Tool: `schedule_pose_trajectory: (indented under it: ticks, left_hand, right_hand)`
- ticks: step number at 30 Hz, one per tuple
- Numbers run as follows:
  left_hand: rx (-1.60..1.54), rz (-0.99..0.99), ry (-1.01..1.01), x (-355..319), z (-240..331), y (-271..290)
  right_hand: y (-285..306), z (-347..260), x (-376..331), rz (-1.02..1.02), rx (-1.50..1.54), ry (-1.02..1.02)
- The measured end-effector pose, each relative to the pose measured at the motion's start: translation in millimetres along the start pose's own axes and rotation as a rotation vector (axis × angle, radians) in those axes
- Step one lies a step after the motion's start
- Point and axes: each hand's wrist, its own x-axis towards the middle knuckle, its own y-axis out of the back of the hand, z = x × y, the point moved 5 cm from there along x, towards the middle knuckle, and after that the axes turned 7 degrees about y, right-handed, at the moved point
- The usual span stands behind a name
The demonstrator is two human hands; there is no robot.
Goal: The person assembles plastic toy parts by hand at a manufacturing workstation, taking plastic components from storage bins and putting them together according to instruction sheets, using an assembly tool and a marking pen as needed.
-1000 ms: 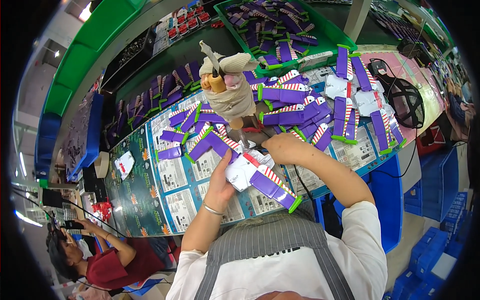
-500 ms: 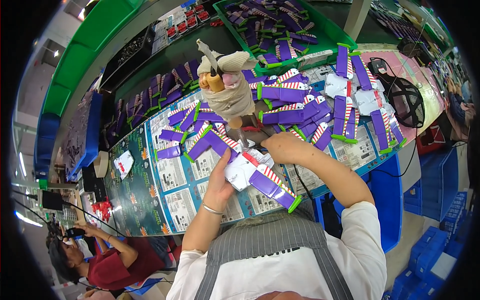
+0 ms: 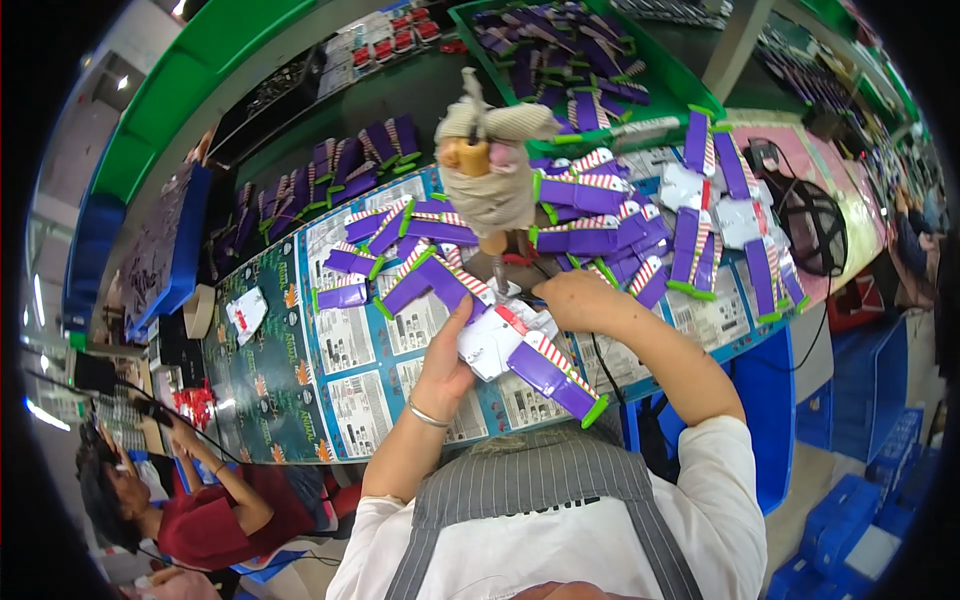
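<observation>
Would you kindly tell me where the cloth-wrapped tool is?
In the head view, the cloth-wrapped tool is just above centre, pointing down toward the white toy part in the left hand.

The head camera, the left one of two worn side by side, is looking down from above the person's own striped apron and facing forward over the sheet-covered worktop. It is sitting very close to the apron, which is lying along the near edge, while the left hand and right hand are showing a little farther off, in the middle. The view is reaching past them to a green crate on the far side. Its fisheye lens is bending straight edges toward the rim and taking in a co-worker at the near left and stacked blue crates at the near right
</observation>
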Motion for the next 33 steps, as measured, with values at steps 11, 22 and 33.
schedule_pose_trajectory:
  ticks: [11, 22, 33]
  left_hand:
    - [0.282, -0.105, 0.128, -49, -66, 30]
    - [1.557, 0.622, -0.720, -89, 134, 79]
    - [1.697, 1.658, -0.874, -106, 299, 247]
  right_hand:
    - [-32, -20, -34, -0.277, -0.180, 0.141]
    - [-41, -27, -41, -0.406, -0.213, 0.153]
    - [-42, -41, -55, -0.157, -0.271, 0.087]
